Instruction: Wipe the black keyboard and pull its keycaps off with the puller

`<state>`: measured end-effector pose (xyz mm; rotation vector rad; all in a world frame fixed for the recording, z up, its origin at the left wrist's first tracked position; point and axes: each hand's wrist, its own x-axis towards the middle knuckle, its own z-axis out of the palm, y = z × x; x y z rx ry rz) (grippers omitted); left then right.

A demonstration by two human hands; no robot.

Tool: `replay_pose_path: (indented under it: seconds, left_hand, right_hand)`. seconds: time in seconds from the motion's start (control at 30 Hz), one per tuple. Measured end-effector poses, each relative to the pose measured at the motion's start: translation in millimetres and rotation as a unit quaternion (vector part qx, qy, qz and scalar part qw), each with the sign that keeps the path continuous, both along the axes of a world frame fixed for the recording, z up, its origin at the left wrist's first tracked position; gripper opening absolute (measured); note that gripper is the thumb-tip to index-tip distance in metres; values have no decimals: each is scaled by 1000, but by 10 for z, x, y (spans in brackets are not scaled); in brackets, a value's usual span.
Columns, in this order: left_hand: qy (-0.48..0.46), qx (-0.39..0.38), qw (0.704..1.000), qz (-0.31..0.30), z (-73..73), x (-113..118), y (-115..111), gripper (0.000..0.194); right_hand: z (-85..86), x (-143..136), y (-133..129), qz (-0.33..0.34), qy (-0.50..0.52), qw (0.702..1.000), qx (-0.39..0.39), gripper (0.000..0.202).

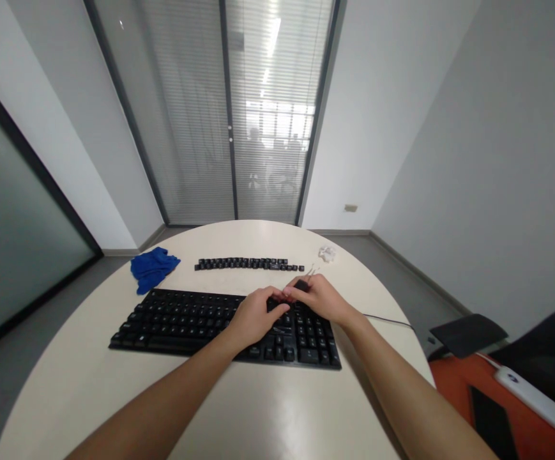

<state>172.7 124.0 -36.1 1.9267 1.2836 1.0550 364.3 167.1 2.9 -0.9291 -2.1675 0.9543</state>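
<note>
Over the right part of a black keyboard [181, 321], both of my hands meet with fingertips close together. My right hand [322, 297] is closed around a keycap puller with a black handle [301, 285]; its thin wire ends [313, 271] stick out past the fingers, away from me. Thumb and fingers of my left hand [254, 314] are pinched beside the right fingertips, just above the keys. Whatever sits between them is too small and covered to make out. Behind the keyboard, loose black keycaps [243, 262] lie lined up in two rows.
A crumpled blue cloth [153, 268] lies at the left of the round table [277, 409]. Crumpled white material [327, 253] sits at the back right. A black cable [387, 319] runs off the right edge. An orange chair [454, 390] with a dark armrest stands at the right.
</note>
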Motion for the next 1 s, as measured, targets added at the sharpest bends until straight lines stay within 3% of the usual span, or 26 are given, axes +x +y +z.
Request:
replay_pose_path:
  seconds: [0.23, 0.4, 0.67, 1.0]
  left_hand:
    - [-106, -29, 993, -40, 3, -5, 21, 23]
    - [-128, -29, 990, -53, 20, -10, 16, 23]
    - [32, 55, 998, 0, 14, -15, -24, 23]
    - [138, 114, 984, 10, 36, -1, -72, 16]
  right_hand:
    - [-17, 13, 26, -8, -7, 1000, -19, 38]
    - [-57, -2, 48, -31, 7, 999, -21, 36]
    - [-90, -14, 65, -62, -24, 998, -1, 44]
    - [-75, -54, 32, -13, 4, 1000, -4, 41]
